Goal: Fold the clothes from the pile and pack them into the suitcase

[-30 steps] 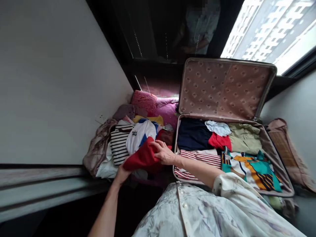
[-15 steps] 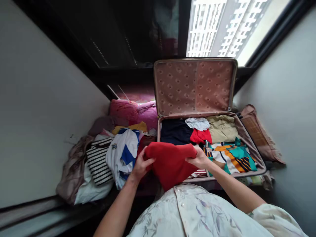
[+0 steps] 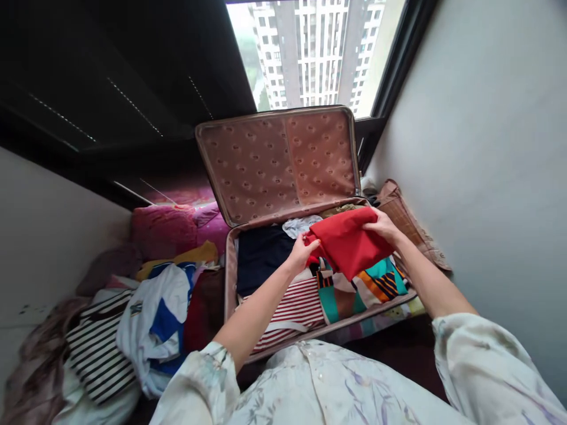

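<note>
A folded red cloth garment (image 3: 352,239) hangs between my two hands over the right half of the open suitcase (image 3: 229,277). My left hand (image 3: 301,255) pinches its left edge, and my right hand (image 3: 381,227) grips the upper right corner. Beneath it lies a teal, orange and white patterned garment (image 3: 328,301), partly covered from view. Left of that are a red-and-white striped garment (image 3: 295,304) and, behind it, a dark navy garment (image 3: 263,257). A crumpled pale cloth (image 3: 299,226) and part of a khaki garment (image 3: 343,209) show along the back.
The suitcase lid (image 3: 283,165) stands upright against the window frame. On the left are piled clothes, among them a black-and-white striped garment (image 3: 101,348) and a white-and-blue one (image 3: 155,319), with pink bedding (image 3: 163,230) behind. A brown bag (image 3: 405,215) leans by the right wall.
Both hands have carried the red garment from in front of the suitcase to above its right side. The head view has turned right, so the suitcase now appears further left.
</note>
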Motion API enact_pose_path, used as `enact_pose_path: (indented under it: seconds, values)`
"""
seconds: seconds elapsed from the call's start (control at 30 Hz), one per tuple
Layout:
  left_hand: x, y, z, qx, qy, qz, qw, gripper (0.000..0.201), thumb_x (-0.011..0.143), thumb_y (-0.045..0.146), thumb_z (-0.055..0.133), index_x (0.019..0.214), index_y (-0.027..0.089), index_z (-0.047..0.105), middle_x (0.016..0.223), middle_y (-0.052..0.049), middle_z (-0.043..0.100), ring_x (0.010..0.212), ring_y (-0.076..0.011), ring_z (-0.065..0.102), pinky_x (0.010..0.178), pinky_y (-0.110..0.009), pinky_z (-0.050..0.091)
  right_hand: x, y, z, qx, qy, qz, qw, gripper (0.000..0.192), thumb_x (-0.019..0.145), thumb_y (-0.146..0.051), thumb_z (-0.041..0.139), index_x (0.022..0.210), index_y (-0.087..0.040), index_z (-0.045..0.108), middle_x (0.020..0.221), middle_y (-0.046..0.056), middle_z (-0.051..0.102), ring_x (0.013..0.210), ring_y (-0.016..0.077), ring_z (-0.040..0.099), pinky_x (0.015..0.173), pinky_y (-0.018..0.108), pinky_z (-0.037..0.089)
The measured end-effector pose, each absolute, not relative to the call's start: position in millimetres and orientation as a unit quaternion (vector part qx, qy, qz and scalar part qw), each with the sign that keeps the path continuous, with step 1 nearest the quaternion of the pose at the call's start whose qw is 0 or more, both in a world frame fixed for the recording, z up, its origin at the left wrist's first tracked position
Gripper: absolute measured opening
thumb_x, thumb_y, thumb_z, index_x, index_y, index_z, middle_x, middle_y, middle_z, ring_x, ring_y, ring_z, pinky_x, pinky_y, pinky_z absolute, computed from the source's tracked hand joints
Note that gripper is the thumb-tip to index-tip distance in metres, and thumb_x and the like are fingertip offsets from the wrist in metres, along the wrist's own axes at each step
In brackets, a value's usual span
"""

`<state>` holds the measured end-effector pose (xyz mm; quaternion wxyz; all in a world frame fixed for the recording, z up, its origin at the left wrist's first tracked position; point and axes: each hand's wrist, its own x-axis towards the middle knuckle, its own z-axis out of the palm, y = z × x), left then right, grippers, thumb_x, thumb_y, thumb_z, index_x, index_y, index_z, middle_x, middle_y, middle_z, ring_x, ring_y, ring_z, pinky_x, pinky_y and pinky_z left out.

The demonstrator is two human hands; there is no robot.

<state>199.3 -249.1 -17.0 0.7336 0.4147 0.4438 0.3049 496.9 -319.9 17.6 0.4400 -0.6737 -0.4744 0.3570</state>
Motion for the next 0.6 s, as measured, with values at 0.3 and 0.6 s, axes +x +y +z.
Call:
enact_pose_path:
  seconds: [0.3, 0.6]
  values:
    - [94.1, -326.7, -57.6, 0.414, 0.601, 0.255, 0.634, 0.05, 0.069, 0.044, 0.083, 0.106, 0.017, 0.065, 0.105, -0.013, 0.075, 0.097, -0.0244, 0.073, 0.076, -0.031, 0.059, 495.2, -331.9, -97.9, -0.819, -0.564, 0.073, 0.08, 0.073, 0.095, -0.045, 0.058, 0.16, -0.026, 0.033, 0.171, 0.019, 0.007, 0.155, 0.0431, 0.004, 0.118, 0.066, 0.019]
    - [-3.5, -398.9, -49.0, 0.329, 0.709, 0.364, 0.507, 0.033, 0.071, 0.037, 0.076, 0.095, 0.017, 0.067, 0.09, -0.008, 0.074, 0.079, -0.0192, 0.073, 0.065, -0.026, 0.056, 489.3, -351.9, -152.3, -0.846, -0.508, 0.148, 0.055, 0.074, 0.096, -0.071, 0.025, 0.161, -0.038, 0.029, 0.167, 0.022, 0.014, 0.15, 0.0531, 0.02, 0.104, 0.078, 0.025]
